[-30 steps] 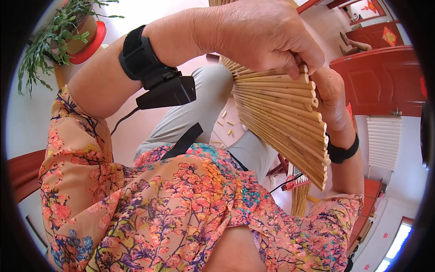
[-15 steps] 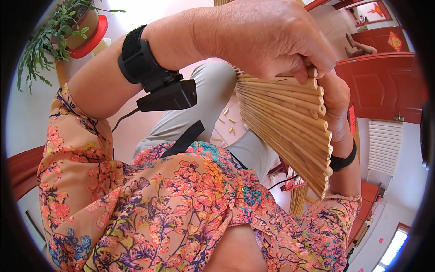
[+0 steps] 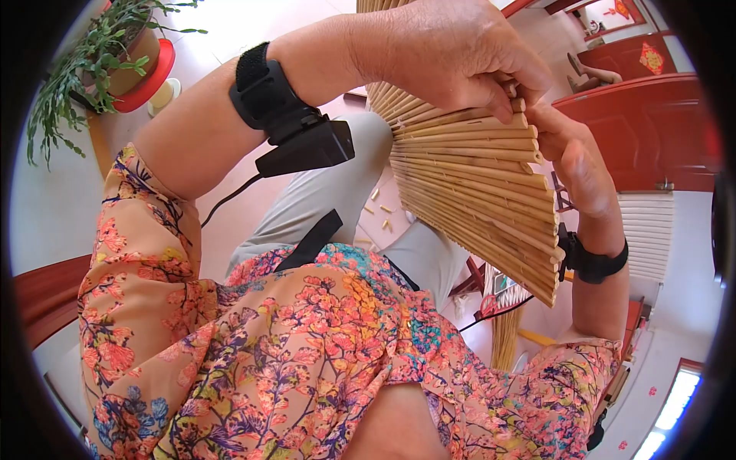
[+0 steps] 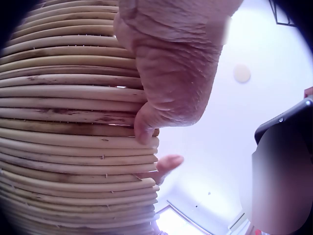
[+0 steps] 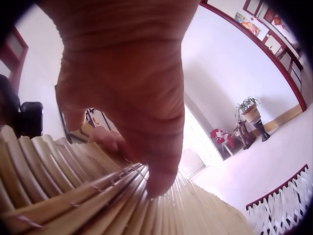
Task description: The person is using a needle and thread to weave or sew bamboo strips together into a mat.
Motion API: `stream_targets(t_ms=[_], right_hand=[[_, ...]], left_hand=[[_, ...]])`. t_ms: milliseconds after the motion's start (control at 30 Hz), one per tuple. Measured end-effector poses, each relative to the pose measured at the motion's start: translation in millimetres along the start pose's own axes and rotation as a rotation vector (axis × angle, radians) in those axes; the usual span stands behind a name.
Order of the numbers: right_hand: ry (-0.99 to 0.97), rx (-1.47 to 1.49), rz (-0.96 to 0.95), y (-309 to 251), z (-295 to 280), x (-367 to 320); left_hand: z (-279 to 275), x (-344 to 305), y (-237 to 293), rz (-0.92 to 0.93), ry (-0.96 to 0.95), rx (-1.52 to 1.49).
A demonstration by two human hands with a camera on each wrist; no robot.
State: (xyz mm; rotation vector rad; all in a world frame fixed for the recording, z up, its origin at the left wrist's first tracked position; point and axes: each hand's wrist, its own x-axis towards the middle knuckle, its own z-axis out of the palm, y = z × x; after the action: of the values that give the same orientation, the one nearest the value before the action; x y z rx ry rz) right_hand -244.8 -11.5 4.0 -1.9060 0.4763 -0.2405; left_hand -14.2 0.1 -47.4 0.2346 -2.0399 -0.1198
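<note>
A mat of pale yellow stalks [image 3: 468, 176], laid side by side and sewn with thread, hangs slanting over the person's knees. My left hand [image 3: 452, 65] pinches its upper edge near the cut stalk ends; the thumb [image 4: 143, 129] lies against the near face in the left wrist view. Behind the cut ends is my right hand [image 3: 579, 161], its thumb standing apart. Seen from the right wrist, a finger [image 5: 164, 171] of this hand reaches down onto the stalks beside a line of pinkish thread. Part of the right hand is hidden by the mat.
Short cut stalk pieces [image 3: 383, 211] lie scattered on the floor. A bundle of thin stalks [image 3: 506, 341] stands by the right thigh, near a white-strapped seat [image 3: 502, 287]. Red cabinets [image 3: 644, 130] are at the right, a potted plant [image 3: 77, 84] at the upper left.
My right hand has drawn back a little from the mat, and its thumb now shows apart. The mat dipped, then rose again with my left hand, which keeps its pinch on the edge.
</note>
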Motion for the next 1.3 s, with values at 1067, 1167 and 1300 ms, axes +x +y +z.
stream_targets(t_ms=[1067,1167,1300], right_hand=[[0.168,-0.668,0.357,-22,14,33],[0.144,-0.728,0.383,-23,9,37],[0.116,-0.704,0.441,-13,2,36]], left_hand=[[140,-47,9,-0.674,0.956,-0.457],[142,-45,10,-0.700,0.948,-0.391],[135,-41,18,-0.675,0.897,-0.240]])
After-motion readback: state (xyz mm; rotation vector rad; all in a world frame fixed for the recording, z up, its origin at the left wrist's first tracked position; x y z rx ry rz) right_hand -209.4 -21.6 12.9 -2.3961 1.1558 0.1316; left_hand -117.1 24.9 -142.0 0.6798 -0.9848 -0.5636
